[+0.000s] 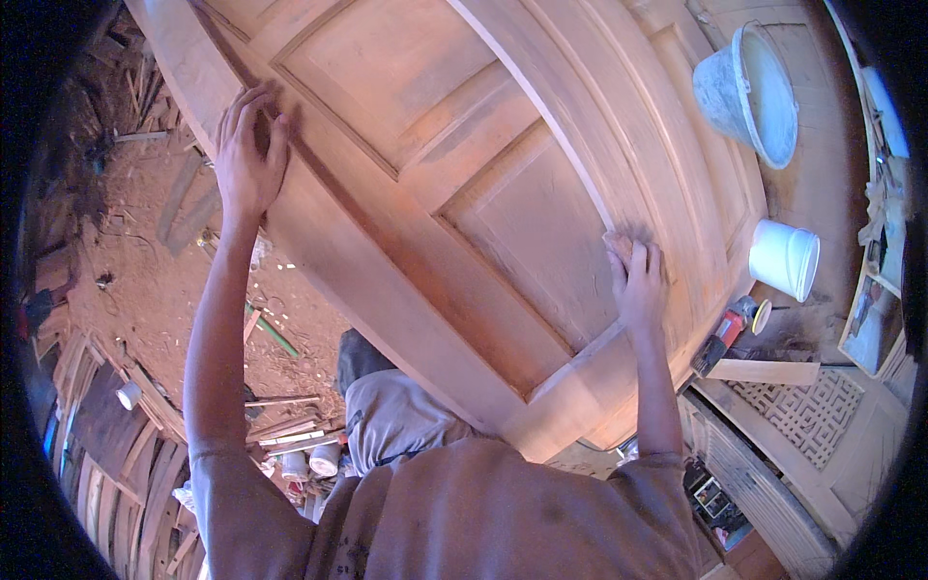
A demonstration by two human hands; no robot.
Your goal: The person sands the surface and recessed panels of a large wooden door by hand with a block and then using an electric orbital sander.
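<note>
- A large panelled wooden door of reddish-brown timber lies flat and fills most of the view, running from the upper left corner down toward the lower right.
- The left hand rests palm down on the door's long left edge, near its far end, fingers spread and flat on the wood; it grips nothing.
- The right hand presses on a raised panel close to the door's near right corner, fingers curled down over a small pale piece that peeks out at the fingertips; what that piece is cannot be told.
- Both bare forearms reach up from the lower edge of the view, out of a brownish shirt.
- A grey bucket lies tilted on the wooden boards past the door's far right corner, its mouth turned to the right.
- A white tub sits just off the door's right edge, near the right hand.
- A red and black tool lies just below the tub, beside the door's near right corner.
- A carved lattice panel lies farther toward the lower right.
- To the left of the door the dirt floor is strewn with wood scraps and shavings.
</note>
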